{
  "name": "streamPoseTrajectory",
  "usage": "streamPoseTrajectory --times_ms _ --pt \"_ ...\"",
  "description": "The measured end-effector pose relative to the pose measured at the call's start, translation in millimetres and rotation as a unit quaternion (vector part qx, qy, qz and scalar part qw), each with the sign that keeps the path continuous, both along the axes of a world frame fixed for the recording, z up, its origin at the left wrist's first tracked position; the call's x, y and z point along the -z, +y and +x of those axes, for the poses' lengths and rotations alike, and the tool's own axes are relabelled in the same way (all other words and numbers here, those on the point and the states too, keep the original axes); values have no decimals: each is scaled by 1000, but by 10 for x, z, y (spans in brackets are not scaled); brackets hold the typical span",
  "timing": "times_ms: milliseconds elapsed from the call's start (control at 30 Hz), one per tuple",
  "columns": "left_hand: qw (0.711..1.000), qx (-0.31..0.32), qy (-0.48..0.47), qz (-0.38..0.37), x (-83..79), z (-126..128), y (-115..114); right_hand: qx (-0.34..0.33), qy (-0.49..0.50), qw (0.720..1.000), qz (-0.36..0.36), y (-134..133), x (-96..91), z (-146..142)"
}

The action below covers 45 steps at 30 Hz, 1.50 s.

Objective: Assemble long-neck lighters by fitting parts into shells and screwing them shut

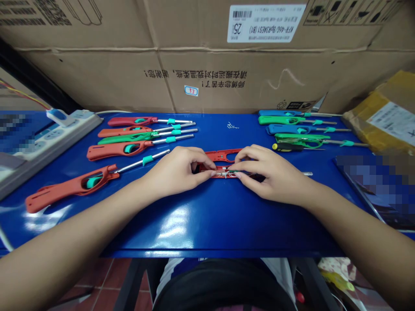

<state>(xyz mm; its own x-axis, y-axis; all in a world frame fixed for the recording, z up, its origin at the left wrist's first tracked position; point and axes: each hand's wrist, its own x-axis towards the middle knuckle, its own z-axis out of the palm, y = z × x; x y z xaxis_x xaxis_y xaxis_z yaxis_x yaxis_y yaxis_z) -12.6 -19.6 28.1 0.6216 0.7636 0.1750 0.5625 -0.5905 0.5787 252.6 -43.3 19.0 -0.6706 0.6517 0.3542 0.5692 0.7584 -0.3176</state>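
Note:
An opened red gas lighter [221,169] lies on the blue table in front of me, its inner parts and thin white wires [231,173] showing. My left hand [180,172] is closed, thumb and forefinger pinching the left part of that body. On the right side, my right hand [272,175] has its fingertips closed around the wires and the body; what exactly they pinch is partly hidden. The loose red shell half [216,155] lies just behind, between both hands. The lighter's metal tube tip [308,173] sticks out past my right hand.
Several red and green lighters [116,149] lie at left, one red lighter [69,188] nearer me. Several blue and green lighters [288,120] and a screwdriver [285,147] lie at right. A power strip [53,140], a cardboard box [201,65] and a yellow-taped box [385,114] border the table.

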Motion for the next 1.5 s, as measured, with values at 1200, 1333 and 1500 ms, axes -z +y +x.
streamPoseTrajectory --times_ms 1200,1333,1500 --pt "977 137 49 156 157 49 -25 -7 -31 992 -126 147 -222 330" --pt "975 136 59 163 163 51 -23 -12 -24 989 -144 120 -140 224" --pt "975 133 73 160 144 60 -31 16 -10 989 -146 95 -105 177"
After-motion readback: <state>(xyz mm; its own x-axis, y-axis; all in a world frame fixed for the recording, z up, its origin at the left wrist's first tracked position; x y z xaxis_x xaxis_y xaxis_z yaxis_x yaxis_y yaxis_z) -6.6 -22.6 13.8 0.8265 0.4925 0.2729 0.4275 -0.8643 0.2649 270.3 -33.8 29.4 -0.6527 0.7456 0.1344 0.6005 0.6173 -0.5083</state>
